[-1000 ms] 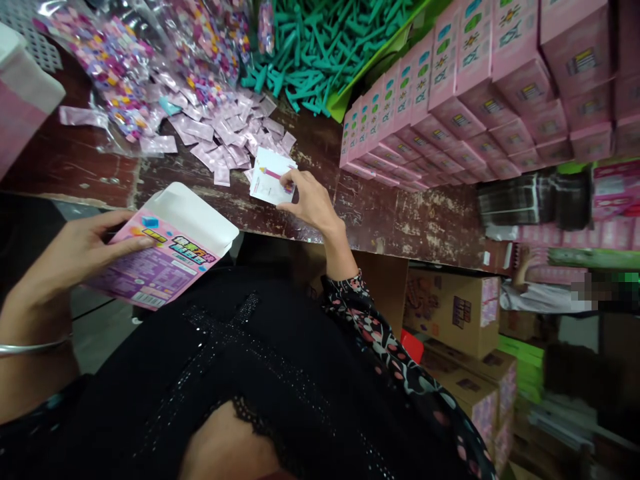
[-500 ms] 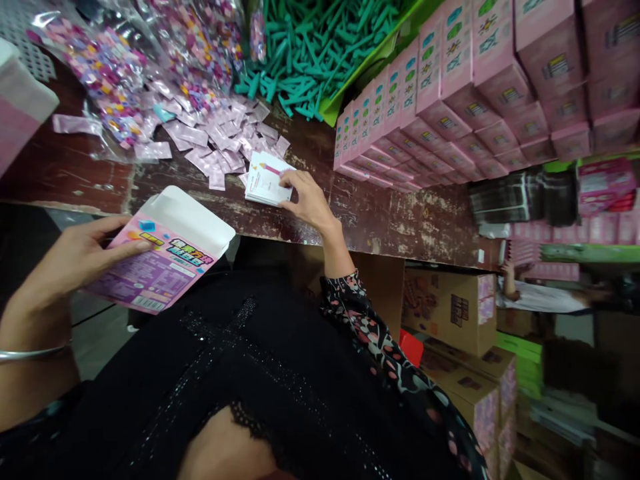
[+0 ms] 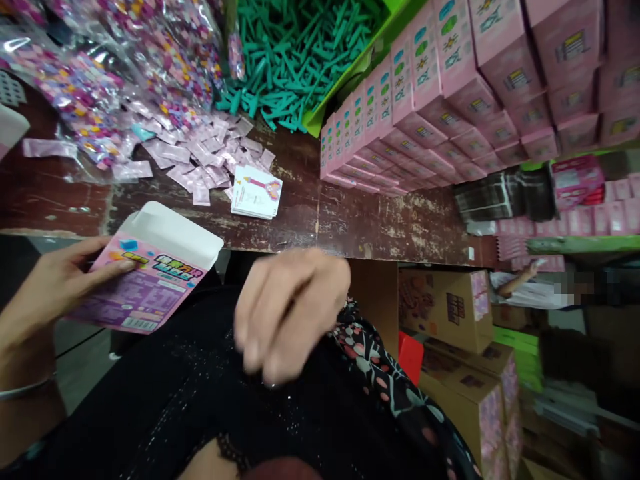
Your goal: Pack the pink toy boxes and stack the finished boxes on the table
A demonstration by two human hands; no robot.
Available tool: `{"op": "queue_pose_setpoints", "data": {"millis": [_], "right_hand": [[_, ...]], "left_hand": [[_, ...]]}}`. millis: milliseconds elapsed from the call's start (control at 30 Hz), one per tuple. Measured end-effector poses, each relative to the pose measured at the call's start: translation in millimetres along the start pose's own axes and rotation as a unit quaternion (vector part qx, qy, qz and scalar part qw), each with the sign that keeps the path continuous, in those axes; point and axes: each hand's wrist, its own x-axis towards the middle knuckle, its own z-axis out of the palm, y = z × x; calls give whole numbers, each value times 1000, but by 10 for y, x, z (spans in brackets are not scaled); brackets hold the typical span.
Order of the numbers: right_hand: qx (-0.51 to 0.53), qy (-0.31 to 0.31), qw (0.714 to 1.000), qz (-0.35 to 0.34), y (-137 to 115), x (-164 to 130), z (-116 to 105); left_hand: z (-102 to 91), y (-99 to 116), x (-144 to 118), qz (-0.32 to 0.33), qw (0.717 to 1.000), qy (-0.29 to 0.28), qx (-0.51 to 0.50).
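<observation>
Left hand point(image 3: 55, 287) grips an open pink box point(image 3: 145, 273) below the table edge point(image 3: 350, 247), thumb pressed on its printed face. Right hand point(image 3: 285, 313) is blurred beside the box, fingers loosely curled, holding nothing. Card stack point(image 3: 257, 192) lies on the table above the box.

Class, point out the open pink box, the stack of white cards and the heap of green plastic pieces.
open pink box point(image 3: 145, 280), head view, printed front.
stack of white cards point(image 3: 257, 191), head view, top card.
heap of green plastic pieces point(image 3: 300, 53), head view, middle.
</observation>
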Motion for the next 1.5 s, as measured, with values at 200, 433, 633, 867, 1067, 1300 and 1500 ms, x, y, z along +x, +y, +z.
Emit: {"op": "queue_pose_setpoints", "data": {"millis": [200,433,633,867,1067,1300,1500], "right_hand": [[-363,111,923,61,405,455,-260],[-525,11,847,80,1135,349,-66],[-507,66,858,56,1273,317,-97],[-465,58,883,-5,1063,209,-321],[-428,258,866,-30,856,339,-650],[-514,131,846,60,1018,652,-435],[-428,21,901,63,880,394,-393]], "left_hand": [[33,90,-99,-43,999,5,-21],[29,285,-168,-66,997,-26,-24],[35,344,-155,-67,997,-19,-14],[31,302,-79,-35,999,-10,-7],[42,322,-8,-13,999,-20,-28],[39,303,-9,-11,1000,-15,-24],[4,139,-59,-35,999,1,-41]]}}
